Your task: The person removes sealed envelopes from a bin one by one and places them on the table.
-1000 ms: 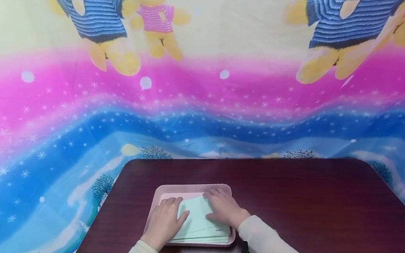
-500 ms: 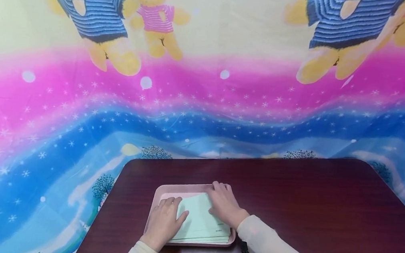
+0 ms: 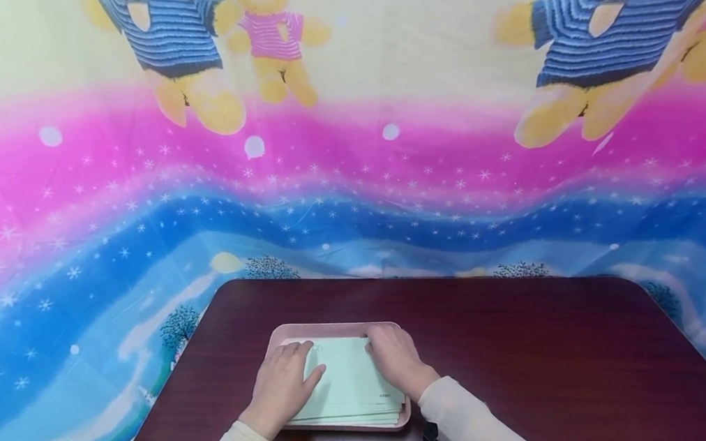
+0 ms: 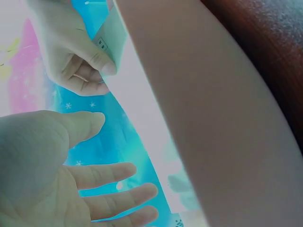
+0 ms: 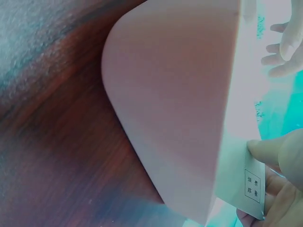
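A stack of pale green envelopes [image 3: 348, 381] lies in a shallow pink tray [image 3: 334, 329], their edges slightly fanned at the near side. My right hand [image 3: 396, 357] is at the far right corner of the top envelope. In the right wrist view, my thumb presses on the envelope [image 5: 232, 172] near its printed stamp box, with the fingers curled beneath that corner. My left hand [image 3: 282, 386] hovers over the tray's left side, beside the stack. The left wrist view shows that hand [image 4: 52, 175] with fingers straight and spread, nothing between them.
The dark reddish-brown table [image 3: 524, 347] extends well to the right of the tray. Behind it hangs a backdrop cloth [image 3: 395, 168] printed with bears and snowflakes.
My right hand's fingers have gone from lying over the corner to curling round the top envelope, which now lies straighter. My left hand has shifted slightly left.
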A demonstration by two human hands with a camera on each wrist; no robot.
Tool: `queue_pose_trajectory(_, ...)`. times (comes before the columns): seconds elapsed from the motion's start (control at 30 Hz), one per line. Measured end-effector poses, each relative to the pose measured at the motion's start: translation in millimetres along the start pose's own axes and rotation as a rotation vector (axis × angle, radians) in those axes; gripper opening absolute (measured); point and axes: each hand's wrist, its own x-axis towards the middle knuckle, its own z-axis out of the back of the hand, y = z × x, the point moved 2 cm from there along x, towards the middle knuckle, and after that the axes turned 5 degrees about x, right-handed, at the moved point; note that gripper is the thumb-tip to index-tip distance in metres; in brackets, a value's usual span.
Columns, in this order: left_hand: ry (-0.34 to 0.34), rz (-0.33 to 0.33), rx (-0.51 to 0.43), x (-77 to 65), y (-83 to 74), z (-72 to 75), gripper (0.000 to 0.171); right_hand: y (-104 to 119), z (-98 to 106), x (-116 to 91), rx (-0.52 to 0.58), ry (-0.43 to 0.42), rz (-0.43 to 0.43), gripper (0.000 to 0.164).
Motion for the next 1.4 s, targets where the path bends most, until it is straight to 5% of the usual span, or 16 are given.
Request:
queue_pose_trajectory(0.4, 0.006, 0.054, -0.018, -2.8, 2.6, 12.7, 0.045, 3, 24, -10, 0.14, -0.066, -0.052, 0.011)
queue_pose_trajectory(0.87, -0.003, 0.049, -0.074, -4.3, -3.4, 25.2, 0.046, 9, 50, -23, 0.159, -0.166, -0.034, 0.013)
queue_pose_trajectory(1.4, -0.053, -0.03, -0.071, -0.8, -22.7, 30.4, 0.046, -7, 86, -36, 0.175, -0.205, -0.044, 0.014)
